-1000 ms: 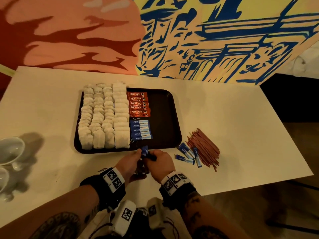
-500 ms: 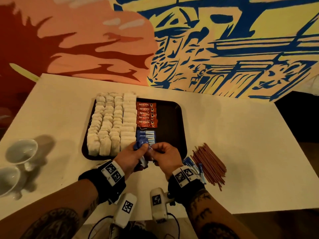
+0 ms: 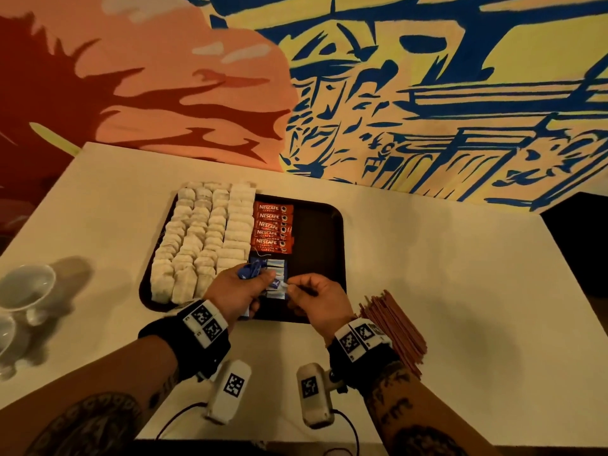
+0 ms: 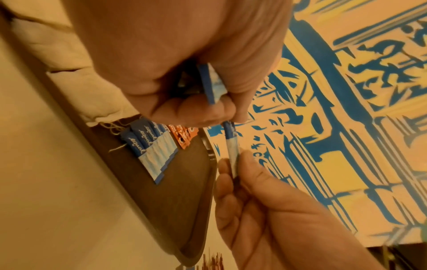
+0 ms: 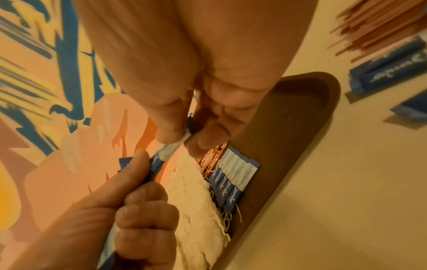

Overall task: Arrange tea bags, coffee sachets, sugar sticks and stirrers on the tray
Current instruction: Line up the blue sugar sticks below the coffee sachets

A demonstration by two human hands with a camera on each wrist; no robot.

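White table (image 3: 427, 258) — sugar stick (image 4: 231, 146), both hands pinching

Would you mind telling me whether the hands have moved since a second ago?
Yes. Both the left hand and right hand moved forward from the table onto the tray.

Dark brown tray (image 3: 324, 232), red coffee sachets (image 3: 271, 227), blue-and-white sugar sticks (image 3: 276, 269)
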